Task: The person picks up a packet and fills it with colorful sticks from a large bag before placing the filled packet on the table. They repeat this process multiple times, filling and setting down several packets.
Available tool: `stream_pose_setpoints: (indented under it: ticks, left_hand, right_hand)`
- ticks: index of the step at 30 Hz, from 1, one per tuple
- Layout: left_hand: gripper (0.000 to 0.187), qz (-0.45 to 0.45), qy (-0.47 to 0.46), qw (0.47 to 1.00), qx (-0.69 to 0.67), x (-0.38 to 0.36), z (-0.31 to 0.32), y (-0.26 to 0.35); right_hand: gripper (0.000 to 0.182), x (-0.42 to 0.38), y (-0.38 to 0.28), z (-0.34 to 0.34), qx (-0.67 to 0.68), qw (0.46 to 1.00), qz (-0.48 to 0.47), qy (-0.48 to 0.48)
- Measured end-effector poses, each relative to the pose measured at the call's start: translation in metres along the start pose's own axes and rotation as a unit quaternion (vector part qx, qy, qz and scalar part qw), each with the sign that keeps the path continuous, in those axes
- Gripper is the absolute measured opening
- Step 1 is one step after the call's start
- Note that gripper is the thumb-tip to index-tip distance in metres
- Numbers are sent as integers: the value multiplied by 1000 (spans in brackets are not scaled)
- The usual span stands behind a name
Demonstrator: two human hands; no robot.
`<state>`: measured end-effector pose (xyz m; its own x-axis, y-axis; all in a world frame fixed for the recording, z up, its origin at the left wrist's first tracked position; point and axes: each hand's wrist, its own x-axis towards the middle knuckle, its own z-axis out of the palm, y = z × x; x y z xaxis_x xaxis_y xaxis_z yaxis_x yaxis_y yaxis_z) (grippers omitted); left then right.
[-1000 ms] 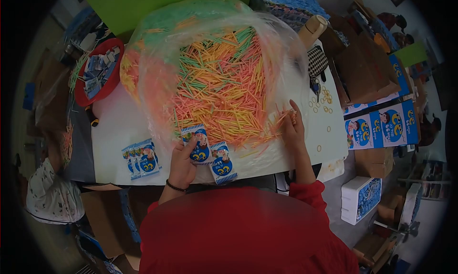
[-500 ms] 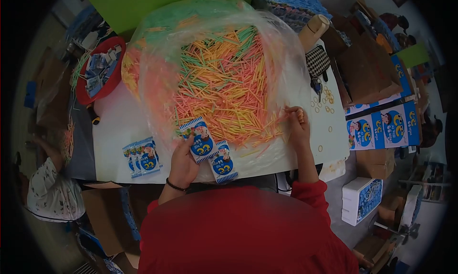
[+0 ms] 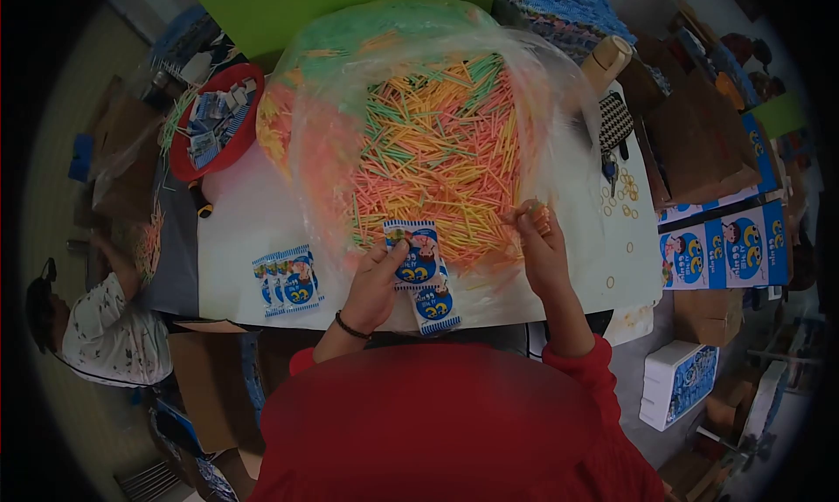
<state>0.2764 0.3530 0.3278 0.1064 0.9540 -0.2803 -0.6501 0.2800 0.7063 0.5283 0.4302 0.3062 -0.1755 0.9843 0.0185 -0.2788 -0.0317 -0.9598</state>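
Note:
My left hand (image 3: 374, 283) is closed on a blue-and-white printed packet (image 3: 419, 259), thumb on its front. A second packet (image 3: 436, 308) of the same print lies partly under it at the table's near edge. My right hand (image 3: 545, 249) is raised at the right of the open plastic bag (image 3: 328, 152), fingers pinched together. Small orange-yellow bits show at its fingers, too blurred to name. Thin pink, yellow, orange and green sticks (image 3: 437, 152) fill the bag in front of both hands. Several overlapping packets (image 3: 288, 280) lie to the left.
A red basin (image 3: 229, 157) of packets stands at the back left. Rubber bands (image 3: 622, 192), keys (image 3: 609, 172) and a checked pouch (image 3: 615, 120) lie on the right, near a beige flask (image 3: 606, 62). Printed cartons (image 3: 725, 253) stand right of the table. Another person (image 3: 109, 327) is at left.
The view has shifted, so the table appears further right. My left hand has turned its packet more upright and moved it slightly right. My right hand has moved left, towards the sticks.

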Motion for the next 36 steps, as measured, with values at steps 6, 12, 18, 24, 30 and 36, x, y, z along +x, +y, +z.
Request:
stream_pose_setpoints:
  ticks: [6, 12, 18, 24, 30, 36]
  left_hand:
    - [23, 15, 22, 999, 28, -5, -9, -5]
    - [22, 10, 26, 999, 24, -5, -11, -13]
    - [18, 17, 33, 999, -14, -4, -10, -14]
    - [17, 42, 28, 999, 20, -8, -6, -14]
    - [16, 9, 38, 999, -19, 0, -13, -19]
    - [24, 4, -94, 981, 168, -8, 16, 26]
  right_hand:
    - [25, 3, 2, -30, -119, 983, -83, 109]
    - [26, 5, -5, -49, -165, 968, -81, 169]
    - [21, 5, 25, -83, -189, 963, -45, 187]
    - [22, 6, 5, -90, 112, 966, -18, 233]
    - [14, -8, -18, -56, 391, 886, 167, 186]
    - [15, -26, -28, 17, 148, 951, 256, -89]
